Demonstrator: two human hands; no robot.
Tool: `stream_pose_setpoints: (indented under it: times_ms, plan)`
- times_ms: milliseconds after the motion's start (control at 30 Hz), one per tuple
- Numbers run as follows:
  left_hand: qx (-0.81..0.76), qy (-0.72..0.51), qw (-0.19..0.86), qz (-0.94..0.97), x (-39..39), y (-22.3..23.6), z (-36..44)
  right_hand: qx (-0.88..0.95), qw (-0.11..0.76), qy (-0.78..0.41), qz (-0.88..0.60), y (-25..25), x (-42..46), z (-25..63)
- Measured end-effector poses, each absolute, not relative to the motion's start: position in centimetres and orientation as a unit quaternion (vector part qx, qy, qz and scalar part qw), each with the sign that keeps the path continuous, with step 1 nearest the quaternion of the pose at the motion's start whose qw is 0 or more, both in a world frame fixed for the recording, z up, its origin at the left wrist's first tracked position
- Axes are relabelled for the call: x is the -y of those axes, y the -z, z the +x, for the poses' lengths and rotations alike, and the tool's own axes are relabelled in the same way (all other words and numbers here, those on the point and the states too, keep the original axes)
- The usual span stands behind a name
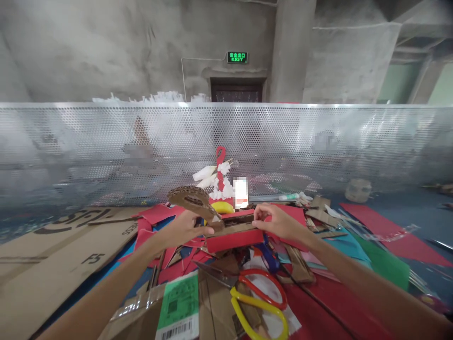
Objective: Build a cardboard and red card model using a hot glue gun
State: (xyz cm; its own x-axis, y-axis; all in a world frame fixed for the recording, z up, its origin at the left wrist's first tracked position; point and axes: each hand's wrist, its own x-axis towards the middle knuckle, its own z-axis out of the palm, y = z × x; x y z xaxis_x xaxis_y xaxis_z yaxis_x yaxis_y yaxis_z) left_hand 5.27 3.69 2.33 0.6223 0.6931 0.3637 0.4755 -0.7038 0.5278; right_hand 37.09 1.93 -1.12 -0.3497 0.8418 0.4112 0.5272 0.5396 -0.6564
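Between my two hands is a small cardboard box [233, 237] with red sides and a bare brown inner edge. A curved, swan-neck-shaped cardboard piece [187, 194] rises from its left end. My left hand [186, 228] grips that left end, thumb along the edge. At the other end, my right hand [274, 221] pinches the rim with bent fingers. Below the box lie scissors [244, 283] with one red and one yellow handle, blades apart. A blue tool, apparently a glue gun [268, 255], with a dark cord, sits under the box's right side.
Red paper scraps [154, 215] and cardboard pieces cover the table. A large flattened carton [71, 255] lies left. Beyond the box are a lit phone [241, 193], a yellow round object [222, 207] and a red-and-white swan-like craft [221, 174]. A perforated metal screen [283, 141] crosses behind.
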Motion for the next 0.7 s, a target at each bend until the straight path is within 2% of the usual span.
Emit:
stream_pose_setpoints:
  times_ms: [267, 500, 700]
  plan:
    - [-0.366, -0.240, 0.295, 0.849, -4.1, -2.2, 4.0, 0.787, 0.361, -0.244, -0.436, 1.7, -2.5, 37.6]
    - [-0.396, -0.183, 0.250, 0.864, -4.3, -1.8, 4.3, 0.787, 0.354, -0.252, -0.439, 1.9, -2.6, 37.7]
    - [-0.413, -0.170, 0.258, 0.857, -4.5, -1.2, 4.3, 0.785, 0.355, -0.262, -0.434, 1.7, -2.7, 37.8]
